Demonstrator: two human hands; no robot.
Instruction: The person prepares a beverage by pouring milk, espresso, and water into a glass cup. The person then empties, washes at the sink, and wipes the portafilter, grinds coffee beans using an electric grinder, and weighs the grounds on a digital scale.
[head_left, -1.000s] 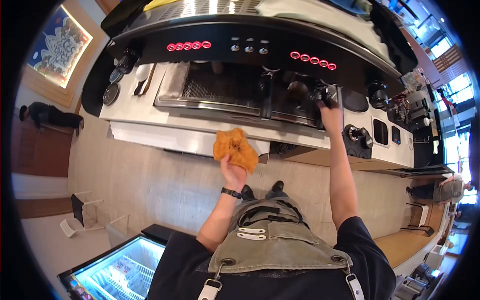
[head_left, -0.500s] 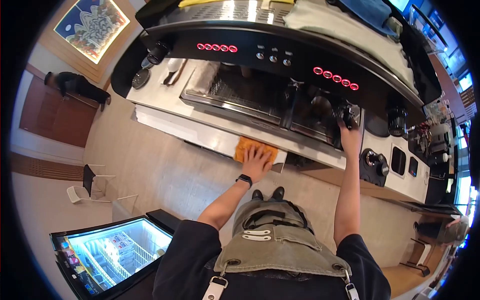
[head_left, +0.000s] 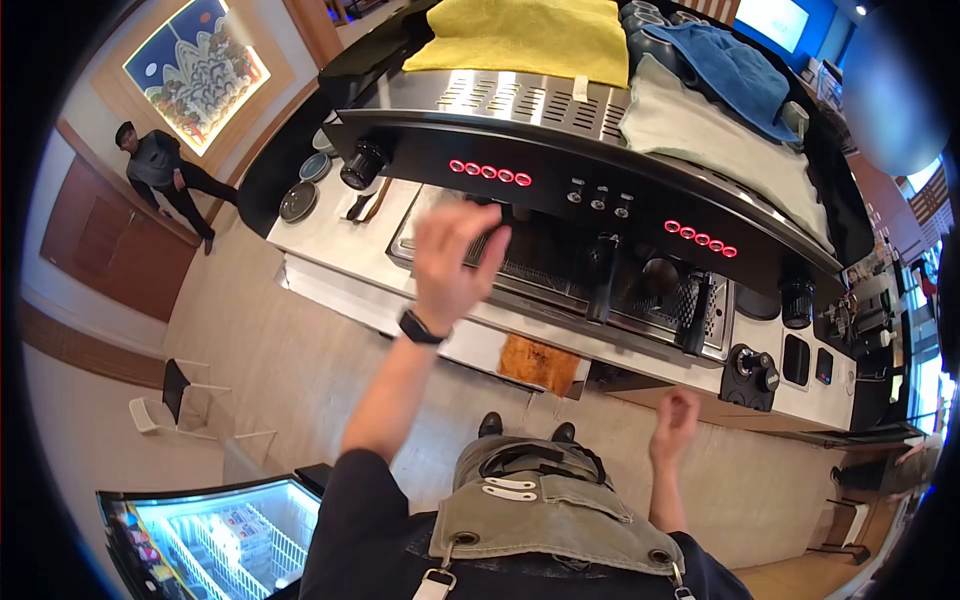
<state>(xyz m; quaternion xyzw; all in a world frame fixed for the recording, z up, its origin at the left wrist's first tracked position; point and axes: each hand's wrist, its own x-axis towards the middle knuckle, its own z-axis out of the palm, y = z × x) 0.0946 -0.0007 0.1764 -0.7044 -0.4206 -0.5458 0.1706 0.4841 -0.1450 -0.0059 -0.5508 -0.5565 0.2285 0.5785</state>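
Espresso machine [head_left: 548, 187], black front [head_left: 630, 222], red-lit buttons [head_left: 490, 173], slotted steel top [head_left: 520, 98]

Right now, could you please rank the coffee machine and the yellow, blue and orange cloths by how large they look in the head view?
Largest to smallest:
1. Coffee machine
2. Yellow cloth
3. Blue cloth
4. Orange cloth
This ranks apparent size only; folds and differing distances leave true sizes unsure.

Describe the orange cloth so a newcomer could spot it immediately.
Find the black coffee machine, then the white counter in front of it. Below the counter's front edge, near the right end of a white ledge, is the orange cloth. It alone is orange; the yellow cloth, blue cloth and pale cloth sit atop the machine.
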